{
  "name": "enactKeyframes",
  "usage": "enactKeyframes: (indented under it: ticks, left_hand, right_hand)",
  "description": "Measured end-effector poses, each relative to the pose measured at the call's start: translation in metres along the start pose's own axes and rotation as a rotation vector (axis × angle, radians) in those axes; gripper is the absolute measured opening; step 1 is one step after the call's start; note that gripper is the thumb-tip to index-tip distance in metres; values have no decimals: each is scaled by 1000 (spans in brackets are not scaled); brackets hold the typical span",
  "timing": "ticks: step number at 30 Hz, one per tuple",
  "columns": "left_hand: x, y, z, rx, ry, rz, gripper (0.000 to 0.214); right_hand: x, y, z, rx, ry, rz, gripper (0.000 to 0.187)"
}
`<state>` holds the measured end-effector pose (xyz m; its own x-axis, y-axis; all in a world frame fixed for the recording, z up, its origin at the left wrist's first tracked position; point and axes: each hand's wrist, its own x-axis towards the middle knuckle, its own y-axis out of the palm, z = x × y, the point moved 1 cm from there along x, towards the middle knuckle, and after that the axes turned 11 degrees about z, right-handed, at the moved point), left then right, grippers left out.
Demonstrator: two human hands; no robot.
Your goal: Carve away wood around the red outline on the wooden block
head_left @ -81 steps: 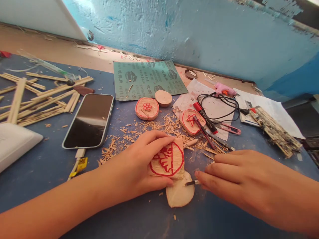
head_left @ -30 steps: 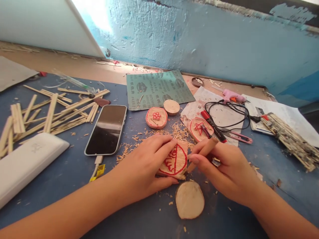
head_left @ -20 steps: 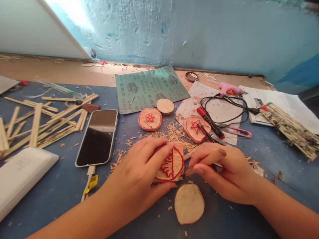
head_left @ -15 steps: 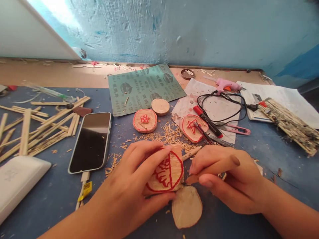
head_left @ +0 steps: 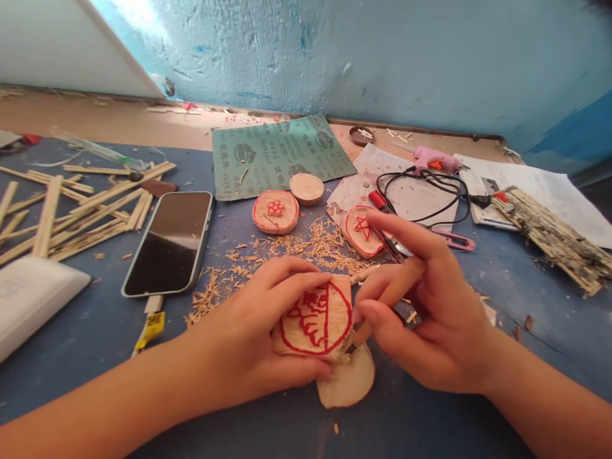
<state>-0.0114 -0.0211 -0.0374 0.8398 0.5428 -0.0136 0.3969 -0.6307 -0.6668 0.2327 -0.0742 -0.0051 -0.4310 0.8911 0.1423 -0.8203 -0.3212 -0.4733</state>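
Note:
My left hand point(head_left: 248, 331) grips a flat wooden block point(head_left: 340, 317) by its left side, thumb at the near edge and fingers over the top. A red circle with a line and wavy strokes is drawn on the block. In my right hand point(head_left: 435, 319) is a carving tool point(head_left: 400, 284) with a wooden handle, its index finger raised off it. The dark metal tip meets the block's lower right corner. Under that corner lies a pale round wood slice point(head_left: 349, 384), partly covered. Wood shavings point(head_left: 318, 248) are scattered beyond the block.
Behind lie a flower-marked slice point(head_left: 276, 220), a plain slice point(head_left: 306, 189), a star-marked slice point(head_left: 356, 234) and green sandpaper point(head_left: 282, 153). A phone point(head_left: 168, 245), wooden sticks point(head_left: 90, 213) and a white device point(head_left: 38, 299) are left. A pink glue gun point(head_left: 435, 158) and a stick bundle point(head_left: 554, 239) are right.
The carving tool's tip has come down to the block's lower right corner, and my right index finger has lifted. The block now covers more of the pale slice. The view has shifted slightly.

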Motion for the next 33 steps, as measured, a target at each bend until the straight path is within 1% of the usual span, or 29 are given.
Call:
enactKeyframes:
  ticks: [2, 4, 9, 13, 17, 20, 22, 25, 27, 29, 31, 32, 33]
  left_hand:
    - [2, -1, -1, -5, 6, 0, 79]
    - [3, -1, -2, -2, 19, -2, 76]
    - [3, -2, -3, -2, 32, 5, 76]
    - [2, -3, -4, 25, 12, 20, 76]
    - [-1, -2, -5, 68, -7, 19, 77]
    - [-2, 0, -5, 92, -8, 10, 77]
    - [-3, 1, -6, 117, -1, 4, 75]
    - [-3, 1, -7, 134, -1, 1, 75]
    - [-3, 1, -7, 117, -7, 5, 73]
    - [-3, 1, -6, 102, -14, 16, 72]
    - [-3, 2, -6, 100, -29, 25, 69]
    - [-3, 3, -5, 100, -36, 27, 69]
    - [-3, 3, -5, 97, -42, 26, 69]
  right_hand:
    - [1, 6, 1, 31, 14, -67, 78]
    - [2, 9, 2, 48, 19, -88, 79]
    - [5, 5, 4, 136, 44, -19, 77]
    - [3, 1, 4, 192, -1, 18, 79]
    - [2, 4, 2, 194, -18, 58, 82]
    - [4, 4, 1, 224, 34, 68, 73]
    - [5, 0, 2, 227, 45, 126, 65]
    - [4, -12, 4, 186, -6, 259, 61]
    - [2, -19, 4, 132, -43, 305, 59]
    - [1, -23, 6, 59, -71, 299, 56]
    - [1, -23, 11, -15, -89, 265, 56]
    - [1, -22, 15, -44, -89, 254, 55]
    - [2, -21, 19, -71, -83, 270, 49]
